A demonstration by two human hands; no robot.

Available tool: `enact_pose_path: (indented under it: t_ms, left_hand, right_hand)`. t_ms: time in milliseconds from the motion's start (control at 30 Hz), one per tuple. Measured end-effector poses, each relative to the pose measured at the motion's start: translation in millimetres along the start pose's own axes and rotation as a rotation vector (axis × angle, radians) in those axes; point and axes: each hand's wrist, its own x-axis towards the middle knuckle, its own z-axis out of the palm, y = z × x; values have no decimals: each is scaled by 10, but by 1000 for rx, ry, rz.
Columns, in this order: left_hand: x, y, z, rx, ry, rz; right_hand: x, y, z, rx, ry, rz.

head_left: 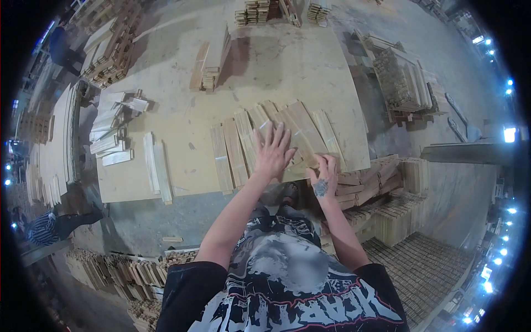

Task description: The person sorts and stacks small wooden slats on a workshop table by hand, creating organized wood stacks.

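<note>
Several thin wooden slats (234, 152) lie side by side in a fanned row on the large worktable (182, 119), their near ends close to its front edge. My left hand (271, 154) rests palm down on the middle slats, fingers spread. At the near end of the slats on the right, my right hand (325, 178) has bent fingers and a thumb around the end of a slat. Its fingertips are partly hidden. A paler slat (328, 135) is at the right end of the row.
Two pale slats (157, 166) and a loose pile of short boards (113, 127) lie on the table's left. A small board stack (210, 63) sits farther back. Stacked wood (402, 83) stands right of the table, with bundled slats (368, 182) near my right side. Another person (55, 227) is at the left.
</note>
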Motion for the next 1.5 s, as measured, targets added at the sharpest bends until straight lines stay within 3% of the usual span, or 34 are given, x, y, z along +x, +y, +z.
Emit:
enact_pose_path:
  t_ms: [133,333,433,533,633,833,933,1033,1233,1500]
  left_hand:
    - [-243,-227,-39,1,-5,-25]
    - [-461,-371,-123,-64,-55,-16]
    - [-526,-386,-210,-94,-35,-43]
    - [-678,-436,-265,-120,29,-126]
    - [-887,-530,-358,-71,102,-254]
    - [-1259,-797,-454,-38,211,-394]
    - [-1326,-843,-448,-29,235,-437]
    - [-1324,-826,-451,-36,249,-444]
    - [-1236,-753,-452,-40,260,-439]
    - [-1220,-796,-505,-28,299,-454]
  right_hand:
    - [16,112,-2,14,-35,-64]
    - [38,172,65,64,106,-203]
    - [71,96,-4,296,-49,100]
    - [104,156,62,274,24,57]
    - [117,163,41,275,-77,87]
    - [174,152,133,173,38,-105]
    - [220,-47,62,12,92,-335]
    - [239,-192,109,-9,-35,-396]
    - [435,-154,401,-187,34,-267]
    - [511,-29,374,-70,59,-93]
